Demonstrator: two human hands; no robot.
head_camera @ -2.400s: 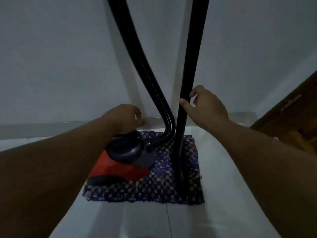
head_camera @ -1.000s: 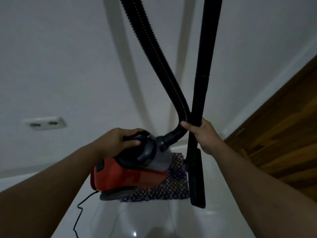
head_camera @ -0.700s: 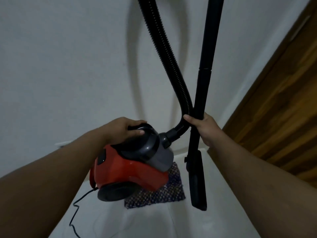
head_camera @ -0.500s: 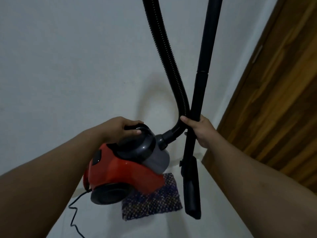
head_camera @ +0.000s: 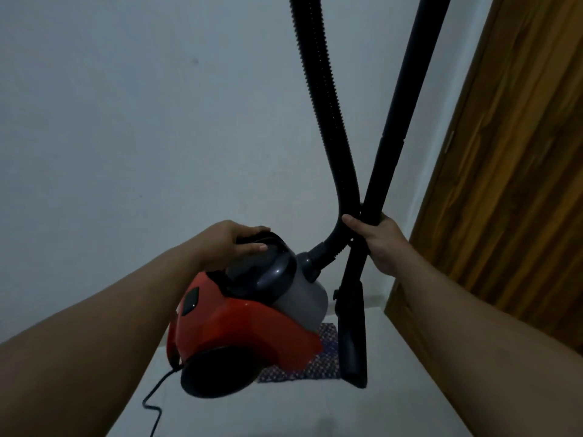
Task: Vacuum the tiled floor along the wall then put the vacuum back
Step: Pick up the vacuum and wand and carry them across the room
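Observation:
The red and grey canister vacuum (head_camera: pixel 249 326) hangs in the air above the white tiled floor (head_camera: pixel 299 411), with my left hand (head_camera: pixel 232 242) gripping its dark top handle. My right hand (head_camera: pixel 377 236) is closed around the black wand (head_camera: pixel 400 121) where it crosses the ribbed black hose (head_camera: pixel 321 89). The wand's flat floor nozzle (head_camera: pixel 353 339) dangles just above the floor. Both the hose and the wand run up out of view.
A blue-and-white woven mat (head_camera: pixel 325 357) lies on the floor, mostly hidden behind the vacuum. The black power cord (head_camera: pixel 154 402) trails down to the floor at lower left. A white wall (head_camera: pixel 142 121) stands ahead and a wooden door (head_camera: pixel 511 184) on the right.
The vacuum stood on the mat; my left hand has lifted it by the handle and carried it nearer, while my right hand slid down and closed on the wand. The view has turned towards the door.

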